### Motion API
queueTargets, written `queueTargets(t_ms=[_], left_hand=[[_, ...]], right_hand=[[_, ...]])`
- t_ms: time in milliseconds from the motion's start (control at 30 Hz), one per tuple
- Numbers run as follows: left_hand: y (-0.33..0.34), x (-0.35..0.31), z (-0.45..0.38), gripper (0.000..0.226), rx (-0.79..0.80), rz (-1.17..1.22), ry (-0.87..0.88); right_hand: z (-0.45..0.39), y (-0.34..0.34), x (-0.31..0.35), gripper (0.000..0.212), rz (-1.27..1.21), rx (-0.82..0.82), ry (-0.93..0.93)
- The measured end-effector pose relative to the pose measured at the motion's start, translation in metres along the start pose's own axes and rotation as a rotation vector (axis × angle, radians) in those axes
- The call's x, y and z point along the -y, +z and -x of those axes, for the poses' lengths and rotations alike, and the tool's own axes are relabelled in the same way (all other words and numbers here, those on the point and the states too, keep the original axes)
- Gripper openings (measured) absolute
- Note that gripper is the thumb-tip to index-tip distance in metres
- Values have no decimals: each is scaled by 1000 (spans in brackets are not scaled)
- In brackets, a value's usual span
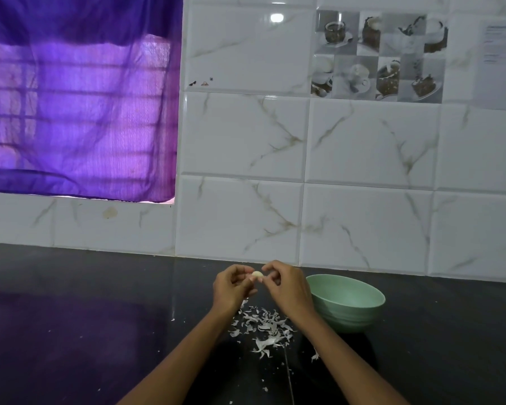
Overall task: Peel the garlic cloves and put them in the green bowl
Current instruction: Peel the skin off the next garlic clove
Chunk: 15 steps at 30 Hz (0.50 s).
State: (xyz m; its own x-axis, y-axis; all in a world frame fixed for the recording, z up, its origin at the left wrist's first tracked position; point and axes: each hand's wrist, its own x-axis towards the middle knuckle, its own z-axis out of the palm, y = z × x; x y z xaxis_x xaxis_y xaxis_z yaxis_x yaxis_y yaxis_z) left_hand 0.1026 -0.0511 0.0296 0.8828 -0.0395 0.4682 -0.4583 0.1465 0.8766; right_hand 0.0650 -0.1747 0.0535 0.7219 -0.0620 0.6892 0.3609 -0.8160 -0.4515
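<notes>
Above the dark counter (100, 331), both hands pinch one pale clove (257, 275), left hand (232, 290) steadying, right hand (287, 287) picking at skin; recommend stripping remnants over the peel pile (263, 325) before dropping it into the bowl (348, 302) just right.

Two hands: the left hand (233, 287) and the right hand (287, 286), side by side at 6 o'clock. One garlic clove (257, 275) sits pinched between them. One green bowl (346, 301) stands at 3 o'clock of the hands; whether it has anything inside cannot be told. One scatter of peels (265, 325) lies at 6 o'clock of the hands, too many scraps to count. One purple curtain (79, 97) hangs at 10 o'clock. One picture tile (380, 57) at 1 o'clock shows eight food squares.
</notes>
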Motion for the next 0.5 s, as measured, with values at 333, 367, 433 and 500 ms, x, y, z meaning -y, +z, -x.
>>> queueTargets(t_ms=[333, 367, 433, 500], left_hand=[[1, 3, -1, 15, -24, -12, -4], [1, 3, -2, 14, -22, -21, -8], [1, 4, -2, 11, -18, -35, -13], [2, 4, -2, 11, -19, -39, -17]], right_hand=[[-3, -2, 0, 37, 3, -44, -22], [-3, -4, 1, 39, -38, -47, -28], [-3, -6, 4, 42, -120, -26, -62], [-2, -6, 6, 43, -126, 31, -104]])
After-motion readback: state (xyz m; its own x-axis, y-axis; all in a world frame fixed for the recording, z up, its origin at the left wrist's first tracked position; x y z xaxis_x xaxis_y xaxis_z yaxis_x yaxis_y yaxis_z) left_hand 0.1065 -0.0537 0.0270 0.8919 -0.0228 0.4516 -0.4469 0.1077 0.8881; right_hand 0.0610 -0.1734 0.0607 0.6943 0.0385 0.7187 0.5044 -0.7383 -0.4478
